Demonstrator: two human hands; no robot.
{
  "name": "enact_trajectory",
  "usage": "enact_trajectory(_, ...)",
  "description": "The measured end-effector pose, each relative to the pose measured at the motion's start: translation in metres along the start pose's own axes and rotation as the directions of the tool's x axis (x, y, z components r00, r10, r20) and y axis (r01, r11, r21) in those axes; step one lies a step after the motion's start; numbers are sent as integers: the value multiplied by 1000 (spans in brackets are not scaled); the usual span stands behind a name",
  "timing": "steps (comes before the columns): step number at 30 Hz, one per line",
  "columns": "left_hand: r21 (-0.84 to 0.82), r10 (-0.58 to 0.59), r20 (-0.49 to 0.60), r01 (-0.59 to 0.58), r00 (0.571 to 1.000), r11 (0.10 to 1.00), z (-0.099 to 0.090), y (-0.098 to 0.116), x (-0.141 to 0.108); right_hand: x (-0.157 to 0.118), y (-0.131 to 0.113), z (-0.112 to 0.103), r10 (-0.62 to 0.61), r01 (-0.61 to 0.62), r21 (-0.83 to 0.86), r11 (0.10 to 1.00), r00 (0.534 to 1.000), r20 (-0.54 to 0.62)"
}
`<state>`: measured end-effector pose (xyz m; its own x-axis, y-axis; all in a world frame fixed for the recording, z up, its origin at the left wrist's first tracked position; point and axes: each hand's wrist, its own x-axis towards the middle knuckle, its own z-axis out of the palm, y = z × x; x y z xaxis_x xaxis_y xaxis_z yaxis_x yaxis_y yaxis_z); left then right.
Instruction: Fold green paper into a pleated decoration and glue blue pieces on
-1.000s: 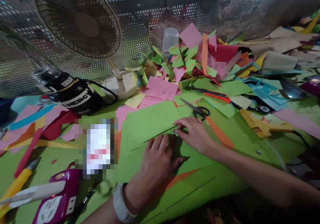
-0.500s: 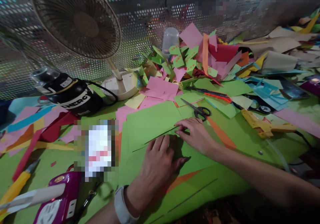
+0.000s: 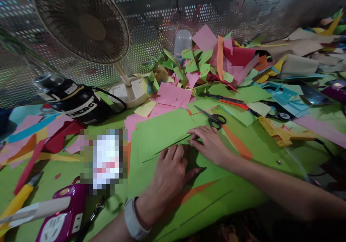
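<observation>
Green paper sheets (image 3: 164,128) lie stacked in front of me, with a thin dark edge running across them. My left hand (image 3: 171,173), with a pale band (image 3: 133,218) at the wrist, rests on the paper, its fingers bent over that edge and its thumb stretched out to the right. My right hand (image 3: 207,143) pinches at the right end of the same edge, thumb and forefinger close together around the paper's corner. Black-handled scissors (image 3: 213,119) lie just beyond my right hand. Orange paper (image 3: 198,191) shows under the green sheets.
A fan (image 3: 92,25) and a black bottle (image 3: 83,106) stand at the back left. A blurred phone (image 3: 106,161) and purple device (image 3: 65,213) lie at the left. Paper scraps (image 3: 194,65) pile at the back. A red cutter (image 3: 232,102) and yellow glue gun (image 3: 283,133) lie right.
The view has shifted very slightly. Both hands keep nearly the same pose on the green paper.
</observation>
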<state>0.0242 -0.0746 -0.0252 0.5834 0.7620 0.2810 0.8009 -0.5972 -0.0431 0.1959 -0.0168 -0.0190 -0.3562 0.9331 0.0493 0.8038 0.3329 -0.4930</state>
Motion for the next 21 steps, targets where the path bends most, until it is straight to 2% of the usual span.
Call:
enact_trajectory(5,5,1,15,-1,1000,1000,1,0,0,-1,4,-6,11,-11,-84,996,1000,-1)
enact_trajectory(12,-22,-56,92,58,994,998,-3,2,2,12,2,-29,163,-177,74,981,973,163)
enact_trajectory(16,-66,-78,94,84,993,994,-2,2,2,21,-1,-33,188,-244,117,963,914,358)
enact_trajectory(21,-64,-76,84,81,994,995,-2,3,3,31,2,-33,189,-322,187,928,841,507)
